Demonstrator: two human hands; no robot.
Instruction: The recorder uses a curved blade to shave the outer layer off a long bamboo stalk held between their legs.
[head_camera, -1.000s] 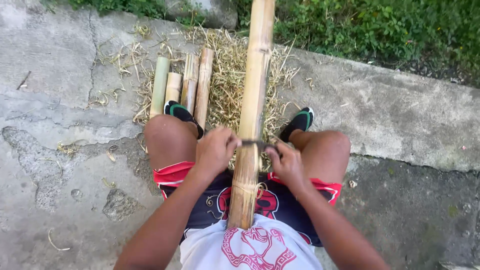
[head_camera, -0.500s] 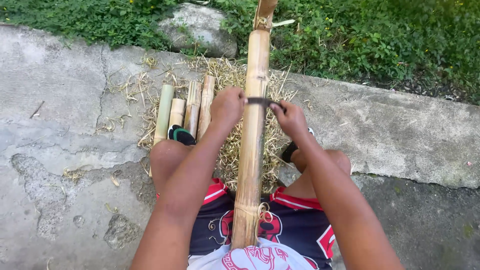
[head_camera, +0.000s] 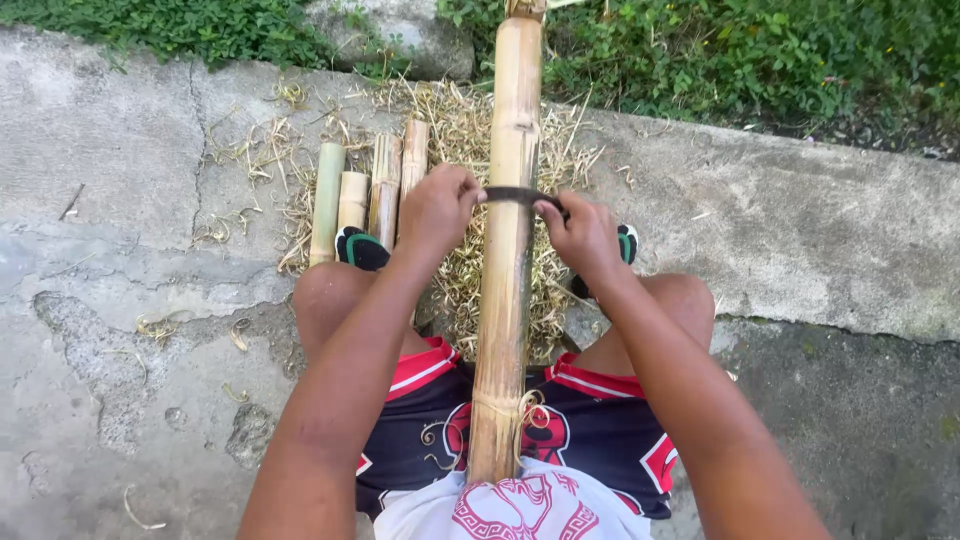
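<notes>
Both bare forearms run up from the bottom of the frame toward its centre. Left hand (head_camera: 435, 212) is curled into a fist, knuckles up. Right hand (head_camera: 580, 232) mirrors it just right of centre, fingers (head_camera: 549, 211) closed, wrists level.

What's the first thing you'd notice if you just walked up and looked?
The long yellow-brown bamboo pole runs up the middle, between the seated person's knees. Both hands, left hand and right hand, hold a dark curved blade laid across it. Four short cut bamboo pieces lie left of it on dry straw-coloured shavings.
</notes>
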